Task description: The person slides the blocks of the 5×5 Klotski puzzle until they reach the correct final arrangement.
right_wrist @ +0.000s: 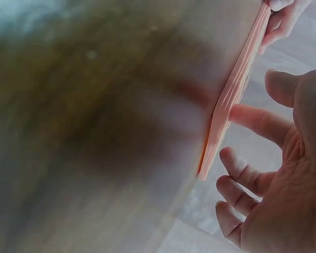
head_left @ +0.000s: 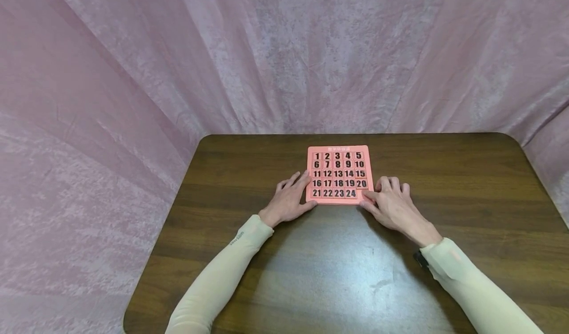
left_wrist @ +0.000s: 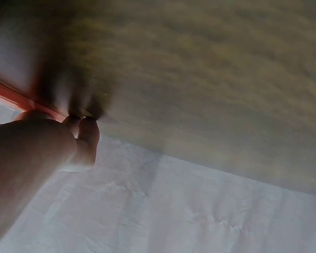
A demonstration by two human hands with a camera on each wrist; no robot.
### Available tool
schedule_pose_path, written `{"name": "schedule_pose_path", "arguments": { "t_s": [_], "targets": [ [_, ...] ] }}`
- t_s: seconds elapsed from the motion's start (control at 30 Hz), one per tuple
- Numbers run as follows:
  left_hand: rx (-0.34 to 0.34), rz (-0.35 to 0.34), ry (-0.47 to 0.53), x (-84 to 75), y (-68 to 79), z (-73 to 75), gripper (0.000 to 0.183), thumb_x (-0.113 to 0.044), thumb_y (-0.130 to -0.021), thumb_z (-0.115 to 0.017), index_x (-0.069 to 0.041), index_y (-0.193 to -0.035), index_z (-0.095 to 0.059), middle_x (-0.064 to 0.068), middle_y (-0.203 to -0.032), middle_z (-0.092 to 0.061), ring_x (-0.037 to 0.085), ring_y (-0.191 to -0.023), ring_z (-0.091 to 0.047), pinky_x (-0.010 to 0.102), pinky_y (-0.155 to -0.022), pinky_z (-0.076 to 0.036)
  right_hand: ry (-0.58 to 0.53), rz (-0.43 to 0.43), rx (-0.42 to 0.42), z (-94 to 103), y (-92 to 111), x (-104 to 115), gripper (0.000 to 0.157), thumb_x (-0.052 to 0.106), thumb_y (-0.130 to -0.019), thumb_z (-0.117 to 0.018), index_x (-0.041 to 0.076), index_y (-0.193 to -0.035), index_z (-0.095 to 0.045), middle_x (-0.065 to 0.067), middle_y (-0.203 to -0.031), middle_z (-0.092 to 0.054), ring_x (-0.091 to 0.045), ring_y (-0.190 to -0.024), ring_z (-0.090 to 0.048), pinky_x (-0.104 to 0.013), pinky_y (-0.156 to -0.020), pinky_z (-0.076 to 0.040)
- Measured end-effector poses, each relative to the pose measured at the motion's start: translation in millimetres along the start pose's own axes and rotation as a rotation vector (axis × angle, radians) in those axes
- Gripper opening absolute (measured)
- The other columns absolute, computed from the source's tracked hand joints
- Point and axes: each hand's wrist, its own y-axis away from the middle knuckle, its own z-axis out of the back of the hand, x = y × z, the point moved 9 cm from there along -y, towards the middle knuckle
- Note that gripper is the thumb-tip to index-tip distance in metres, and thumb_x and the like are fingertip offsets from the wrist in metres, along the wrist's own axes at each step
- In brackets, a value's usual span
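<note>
A pink number slide puzzle (head_left: pixel 339 149) lies on the wooden table, its tiles reading 1 to 24 in row order with a gap at the lower right. My left hand (head_left: pixel 287 200) rests at its lower left corner, the index fingertip along the left edge and the thumb at the bottom edge. At the lower right corner is my right hand (head_left: pixel 393 206), index fingertip at the frame beside the gap and thumb by the bottom edge. In the right wrist view that index finger (right_wrist: pixel 260 122) reaches to the puzzle's side, the other fingers loosely bent.
The dark wooden table (head_left: pixel 249 161) has rounded corners. Behind it and to both sides hangs a pink velvet curtain (head_left: pixel 311 67). A bright reflection lies on the tabletop between my forearms. A black band (head_left: pixel 420 259) shows at my right wrist.
</note>
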Motion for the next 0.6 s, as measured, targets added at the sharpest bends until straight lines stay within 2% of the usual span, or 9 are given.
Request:
{"name": "schedule_pose_path", "arguments": {
  "t_s": [0.23, 0.6],
  "targets": [
    [0.001, -0.005, 0.010, -1.4, -0.3, -0.1, 0.084, -0.055, -0.107, -0.062, -0.018, -0.175, -0.028, 0.003, -0.186, -0.019, 0.031, -0.172, -0.020, 0.062, -0.131, -0.027, -0.021, -0.011, 0.015, -0.5, -3.7, -3.2, 0.039, 0.040, -0.109, -0.064, 0.014, -0.135, -0.079, -0.017, -0.119, -0.056, -0.044, -0.116, -0.045, -0.055, -0.087, -0.032],
    [0.010, -0.004, 0.021, -1.3, -4.2, 0.9, 0.084, -0.054, -0.107, -0.062, -0.018, -0.175, -0.027, 0.003, -0.185, -0.018, 0.031, -0.173, -0.019, 0.063, -0.131, -0.026, -0.021, -0.018, 0.021, -2.9, -4.5, -7.1, 0.043, 0.040, -0.109, -0.064, 0.013, -0.141, -0.075, -0.018, -0.119, -0.056, -0.042, -0.112, -0.045, -0.055, -0.086, -0.032]
  ]
}}
